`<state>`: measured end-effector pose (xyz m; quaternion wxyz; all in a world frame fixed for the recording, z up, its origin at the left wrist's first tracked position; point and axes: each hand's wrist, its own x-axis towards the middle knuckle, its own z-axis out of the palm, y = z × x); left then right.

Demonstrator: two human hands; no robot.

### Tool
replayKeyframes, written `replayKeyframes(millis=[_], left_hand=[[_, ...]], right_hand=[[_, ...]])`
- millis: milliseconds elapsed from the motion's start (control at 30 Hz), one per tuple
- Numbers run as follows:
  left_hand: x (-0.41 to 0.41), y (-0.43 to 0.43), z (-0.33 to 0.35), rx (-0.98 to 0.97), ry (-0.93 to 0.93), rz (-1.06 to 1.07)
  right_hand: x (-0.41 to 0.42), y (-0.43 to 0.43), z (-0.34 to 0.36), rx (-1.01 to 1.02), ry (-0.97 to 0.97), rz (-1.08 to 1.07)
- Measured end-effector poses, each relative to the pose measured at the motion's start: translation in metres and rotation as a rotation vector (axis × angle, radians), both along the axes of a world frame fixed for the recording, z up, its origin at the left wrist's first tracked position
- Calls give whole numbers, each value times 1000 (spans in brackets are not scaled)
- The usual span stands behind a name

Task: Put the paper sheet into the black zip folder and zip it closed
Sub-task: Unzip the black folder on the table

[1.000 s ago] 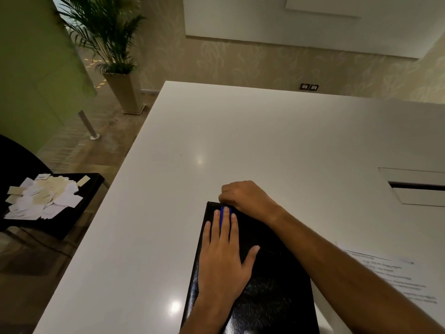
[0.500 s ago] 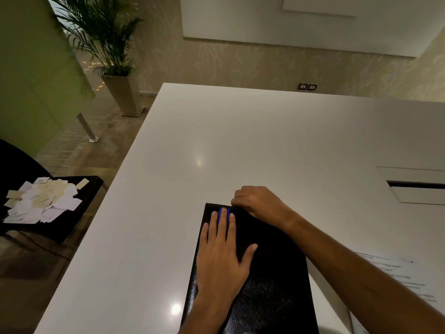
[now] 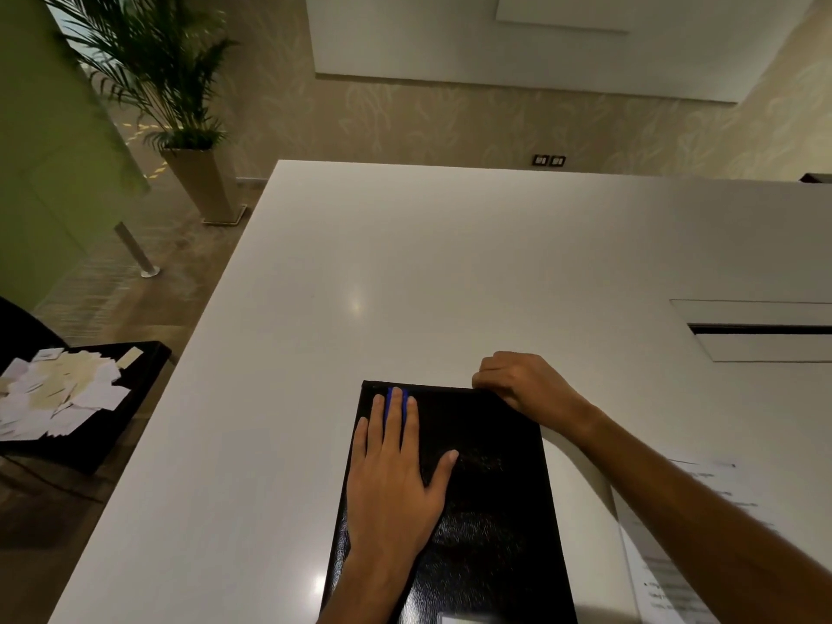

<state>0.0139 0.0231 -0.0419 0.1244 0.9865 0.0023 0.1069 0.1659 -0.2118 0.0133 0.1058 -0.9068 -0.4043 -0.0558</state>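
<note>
The black zip folder (image 3: 486,497) lies closed and flat on the white table (image 3: 405,272), near its front edge. My left hand (image 3: 396,479) rests palm-down on the cover with fingers spread, over a blue mark near the far edge. At the folder's far right corner my right hand (image 3: 522,385) is curled, pinching something at the edge; the zip pull itself is hidden under the fingers. The printed paper sheet (image 3: 684,533) lies on the table to the right of the folder, partly under my right forearm.
A recessed cable hatch (image 3: 761,331) sits in the table at the right. Off the table's left edge, a black chair (image 3: 112,425) holds several loose paper scraps. A potted palm (image 3: 180,128) stands on the floor at the back left.
My right hand has slid rightward along the folder's far edge, from near the middle to the far right corner. My left hand stays flat on the cover.
</note>
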Motion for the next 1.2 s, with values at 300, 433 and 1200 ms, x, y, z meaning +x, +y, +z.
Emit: replayKeyframes(millis=[300,433,1200], left_hand=[[1,-1,3,25,30,-6],[1,-8,9,53,50,-9],[15,-95,0,21,25,-438]], right_hand=[[-22,-55,-1,74,-68,-183],[-40,-62,-8,102,-67,-283],[-90,-71,-20,203,-17,-436]])
